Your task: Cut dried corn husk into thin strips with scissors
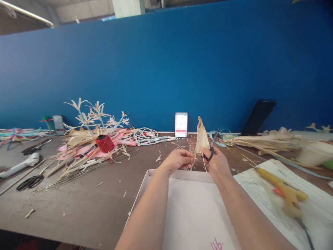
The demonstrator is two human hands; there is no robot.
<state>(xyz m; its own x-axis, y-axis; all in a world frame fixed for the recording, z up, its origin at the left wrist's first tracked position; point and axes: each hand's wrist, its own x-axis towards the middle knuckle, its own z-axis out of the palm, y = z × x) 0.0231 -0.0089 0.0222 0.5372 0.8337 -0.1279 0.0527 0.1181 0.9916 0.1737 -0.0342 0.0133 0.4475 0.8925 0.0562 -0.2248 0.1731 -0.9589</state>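
Observation:
A pale dried husk [201, 137], pointed at the top and split into thin strips below, stands up between my hands above the far edge of a white box lid [179, 175]. My left hand [179, 159] pinches a strip at the husk's lower left. Scissors with a black handle [210, 153] rest in my right hand [218, 162], their blades pointing up and away. The thumb of that hand also presses the husk's lower right edge. Part of the scissors and the left fingertips are hidden.
Left lie a heap of husk strips [75, 170], a red spool [104, 143], husk flowers [87, 118] and black scissors [31, 182]. A phone [181, 125] leans at the blue partition [166, 69]. Right, a yellow glue gun [283, 187] lies on paper [260, 205] near a husk bundle [260, 142].

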